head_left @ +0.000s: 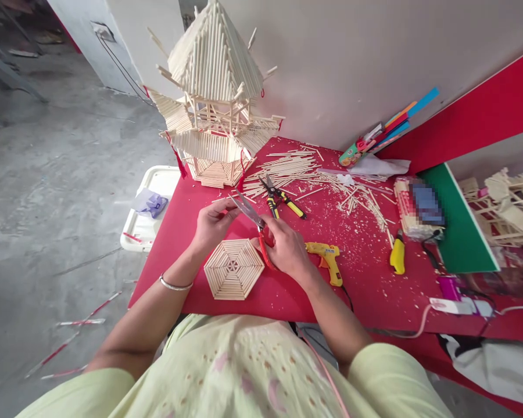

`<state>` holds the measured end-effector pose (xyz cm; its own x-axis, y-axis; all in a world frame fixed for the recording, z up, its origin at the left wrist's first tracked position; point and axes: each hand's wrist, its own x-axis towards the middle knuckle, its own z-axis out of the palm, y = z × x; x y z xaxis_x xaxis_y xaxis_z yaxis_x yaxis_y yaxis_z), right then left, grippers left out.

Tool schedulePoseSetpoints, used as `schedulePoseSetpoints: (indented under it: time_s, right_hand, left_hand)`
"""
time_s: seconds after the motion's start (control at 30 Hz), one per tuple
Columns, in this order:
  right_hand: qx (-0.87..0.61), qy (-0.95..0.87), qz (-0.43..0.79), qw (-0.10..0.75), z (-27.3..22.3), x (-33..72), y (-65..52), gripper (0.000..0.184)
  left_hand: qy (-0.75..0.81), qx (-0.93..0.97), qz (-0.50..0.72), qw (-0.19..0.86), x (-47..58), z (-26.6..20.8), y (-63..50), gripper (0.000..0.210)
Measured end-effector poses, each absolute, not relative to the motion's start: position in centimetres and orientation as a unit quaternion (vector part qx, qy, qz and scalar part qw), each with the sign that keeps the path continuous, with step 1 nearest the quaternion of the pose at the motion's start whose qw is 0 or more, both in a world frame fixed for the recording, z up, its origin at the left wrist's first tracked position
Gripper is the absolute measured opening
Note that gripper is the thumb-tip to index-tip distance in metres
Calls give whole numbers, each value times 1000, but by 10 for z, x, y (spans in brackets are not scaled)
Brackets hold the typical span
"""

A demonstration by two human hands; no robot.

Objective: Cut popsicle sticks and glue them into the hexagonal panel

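Note:
My right hand [286, 244] grips red-handled scissors [253, 216], its fingers in the handles; the blades look parted and point up and left. By the blade tips is my left hand [217, 222], thumb and fingers pinched together. Whatever lies in that pinch is too small to make out. Under both hands, flat on the red tabletop [165, 232], rests a hexagonal panel [234, 278] of thin wooden sticks laid in rings. Just beyond the scissors lie cutting pliers [283, 197] with yellow-and-black handles. A yellow glue gun [326, 259] sits right of my right hand.
A tiered stick pagoda [218, 75] stands at the back left. Loose sticks [292, 165] and shavings cover the back middle. To the right are a yellow-handled cutter [398, 255], a pen cup [352, 153] and a power strip [451, 305]. A white lidded box [135, 227] is at left.

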<state>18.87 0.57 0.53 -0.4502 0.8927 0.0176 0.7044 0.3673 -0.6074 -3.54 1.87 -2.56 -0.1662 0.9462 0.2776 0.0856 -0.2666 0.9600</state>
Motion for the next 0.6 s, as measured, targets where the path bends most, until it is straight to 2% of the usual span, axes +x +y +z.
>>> schedulePoseSetpoints:
  time_s: [0.23,0.5,0.6]
  right_hand:
    - [-487,-815,269,159,7,187,9,65]
    - [-506,-810,262,138,-4,186,9,57]
    - [-515,-807,249,148,-5,190,10,57]
  left_hand:
    - [493,565,585,309,-38,-24,19,11]
    - [527,568,551,312,-43,-32,20,13]
    - [528,553,543,347,-43,-32,22,16]
